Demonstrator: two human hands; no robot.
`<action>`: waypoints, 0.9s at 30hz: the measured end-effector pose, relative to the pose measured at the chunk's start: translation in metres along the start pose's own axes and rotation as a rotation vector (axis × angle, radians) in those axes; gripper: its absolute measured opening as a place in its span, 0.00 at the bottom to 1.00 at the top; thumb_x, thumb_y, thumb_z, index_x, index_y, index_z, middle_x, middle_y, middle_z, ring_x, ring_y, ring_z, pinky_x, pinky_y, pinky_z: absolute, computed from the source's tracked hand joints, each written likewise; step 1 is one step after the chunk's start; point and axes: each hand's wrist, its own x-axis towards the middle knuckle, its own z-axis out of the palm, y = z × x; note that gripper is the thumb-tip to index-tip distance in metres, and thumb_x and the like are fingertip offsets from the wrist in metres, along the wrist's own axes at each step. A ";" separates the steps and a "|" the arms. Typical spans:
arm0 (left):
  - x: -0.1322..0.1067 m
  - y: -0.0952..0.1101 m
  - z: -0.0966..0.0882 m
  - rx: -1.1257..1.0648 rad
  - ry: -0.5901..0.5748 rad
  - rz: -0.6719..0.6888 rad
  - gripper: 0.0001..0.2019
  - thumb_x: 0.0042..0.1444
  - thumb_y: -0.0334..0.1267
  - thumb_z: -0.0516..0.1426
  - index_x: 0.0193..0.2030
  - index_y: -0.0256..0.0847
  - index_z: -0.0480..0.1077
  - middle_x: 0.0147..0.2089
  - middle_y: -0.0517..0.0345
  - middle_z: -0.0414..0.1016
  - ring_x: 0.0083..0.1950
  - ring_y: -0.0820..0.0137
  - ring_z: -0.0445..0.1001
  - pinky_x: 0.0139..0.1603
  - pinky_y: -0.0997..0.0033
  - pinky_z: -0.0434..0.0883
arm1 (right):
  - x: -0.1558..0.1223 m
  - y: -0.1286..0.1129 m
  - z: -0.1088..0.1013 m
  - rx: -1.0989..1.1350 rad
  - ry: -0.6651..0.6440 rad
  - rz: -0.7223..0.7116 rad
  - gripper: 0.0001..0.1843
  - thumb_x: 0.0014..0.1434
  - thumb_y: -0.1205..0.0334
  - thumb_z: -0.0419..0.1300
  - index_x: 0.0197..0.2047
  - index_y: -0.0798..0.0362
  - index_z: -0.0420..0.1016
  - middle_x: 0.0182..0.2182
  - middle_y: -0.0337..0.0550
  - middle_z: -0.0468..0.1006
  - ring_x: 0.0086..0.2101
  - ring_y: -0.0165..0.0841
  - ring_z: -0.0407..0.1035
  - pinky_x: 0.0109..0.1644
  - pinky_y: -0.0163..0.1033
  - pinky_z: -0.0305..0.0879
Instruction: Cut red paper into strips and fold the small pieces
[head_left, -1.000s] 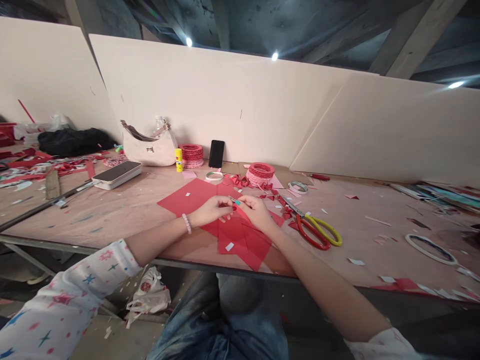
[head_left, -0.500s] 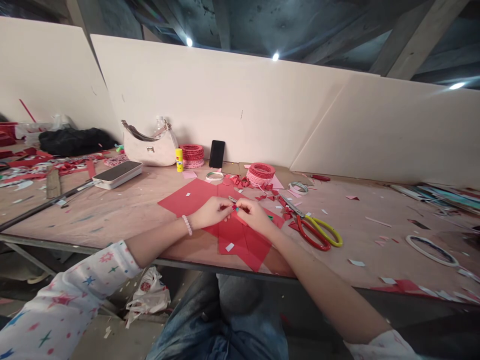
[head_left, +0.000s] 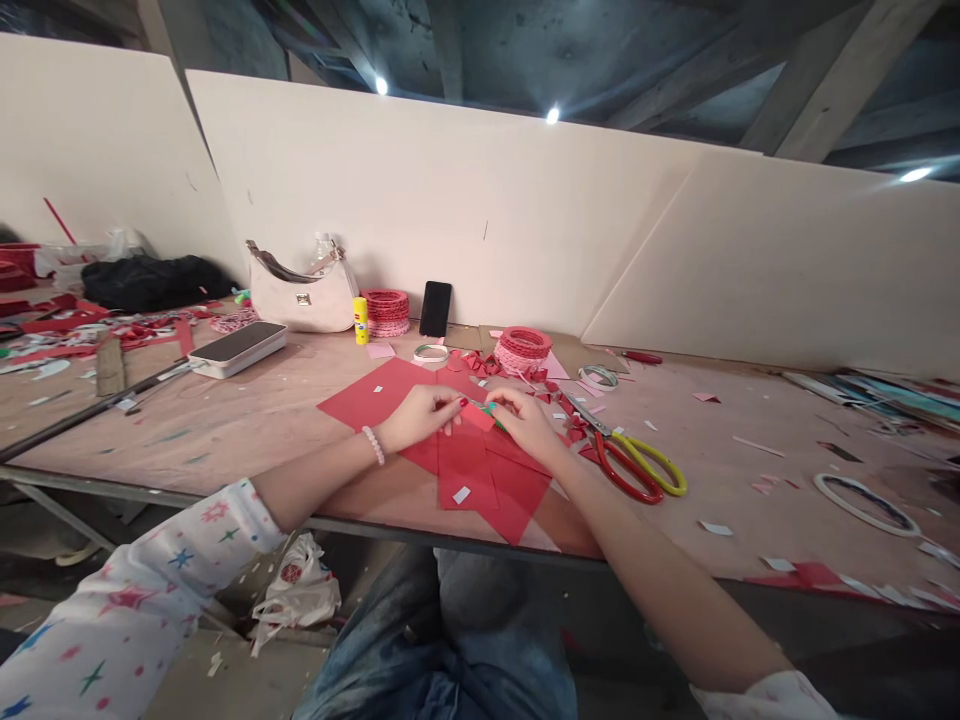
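A small piece of red paper (head_left: 478,416) is pinched in the fingertips of my left hand (head_left: 426,412). My right hand (head_left: 525,422) is closed around what look like small green-handled scissors (head_left: 497,424), mostly hidden by the fingers, with the tip at the paper's upper edge. Beneath both hands, large red paper sheets (head_left: 367,402) overlap on the table, with a white scrap (head_left: 461,495) on top. Folded red paper bits (head_left: 480,362) lie just behind the hands. To the right rest large scissors (head_left: 637,465) with one red and one yellow handle.
Behind stand a stack of red and pink rings (head_left: 523,347), a tape roll (head_left: 598,376), a dark phone (head_left: 436,308), a yellow glue stick (head_left: 361,320) and a handbag (head_left: 304,295). A white case (head_left: 238,350) lies left. The table's front edge (head_left: 450,535) is close to my knees.
My hands have drawn slightly apart, and the small red paper now shows between them. The green handle in my right hand has swung in toward the paper.
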 end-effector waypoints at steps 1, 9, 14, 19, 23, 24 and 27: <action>-0.001 0.000 0.002 -0.014 -0.024 0.014 0.15 0.59 0.43 0.49 0.28 0.36 0.68 0.24 0.60 0.71 0.23 0.76 0.70 0.27 0.79 0.66 | -0.001 -0.001 0.002 0.006 -0.028 -0.024 0.07 0.51 0.65 0.50 0.30 0.52 0.68 0.30 0.40 0.72 0.30 0.31 0.64 0.33 0.36 0.58; -0.004 0.005 0.006 0.093 -0.010 0.074 0.13 0.59 0.40 0.49 0.30 0.36 0.70 0.24 0.60 0.73 0.26 0.74 0.73 0.31 0.77 0.67 | -0.005 -0.001 0.006 -0.086 -0.100 -0.048 0.06 0.52 0.65 0.50 0.26 0.53 0.66 0.25 0.37 0.70 0.28 0.29 0.62 0.31 0.34 0.56; -0.002 0.003 0.006 0.073 0.011 0.030 0.14 0.58 0.43 0.52 0.29 0.36 0.70 0.24 0.60 0.73 0.27 0.73 0.72 0.32 0.77 0.68 | -0.004 -0.002 0.004 -0.064 -0.127 -0.034 0.06 0.50 0.68 0.51 0.23 0.53 0.65 0.21 0.35 0.66 0.25 0.28 0.60 0.29 0.34 0.55; 0.000 0.000 0.005 -0.092 0.004 -0.081 0.12 0.57 0.43 0.53 0.32 0.35 0.71 0.25 0.59 0.73 0.25 0.75 0.71 0.27 0.78 0.68 | -0.002 -0.008 -0.004 0.111 -0.104 -0.033 0.10 0.54 0.68 0.49 0.34 0.52 0.71 0.34 0.41 0.74 0.36 0.31 0.67 0.40 0.36 0.62; 0.002 0.000 0.005 -0.170 -0.019 -0.157 0.12 0.56 0.42 0.54 0.32 0.35 0.70 0.28 0.57 0.75 0.25 0.76 0.72 0.24 0.80 0.67 | -0.001 -0.010 -0.008 0.083 -0.184 -0.030 0.12 0.53 0.71 0.50 0.35 0.51 0.72 0.37 0.41 0.76 0.39 0.32 0.69 0.42 0.38 0.63; 0.002 0.000 0.005 -0.187 -0.030 -0.172 0.12 0.56 0.43 0.54 0.32 0.35 0.70 0.29 0.56 0.75 0.25 0.76 0.72 0.24 0.81 0.67 | -0.001 -0.010 -0.009 0.087 -0.198 -0.031 0.12 0.53 0.71 0.50 0.36 0.51 0.72 0.37 0.41 0.76 0.39 0.32 0.69 0.42 0.38 0.63; 0.002 0.001 0.004 -0.242 -0.081 -0.213 0.13 0.57 0.43 0.53 0.34 0.34 0.70 0.30 0.55 0.75 0.26 0.76 0.73 0.24 0.81 0.68 | -0.001 -0.009 -0.010 0.089 -0.226 -0.068 0.08 0.54 0.68 0.53 0.36 0.51 0.72 0.37 0.41 0.75 0.39 0.33 0.69 0.43 0.38 0.63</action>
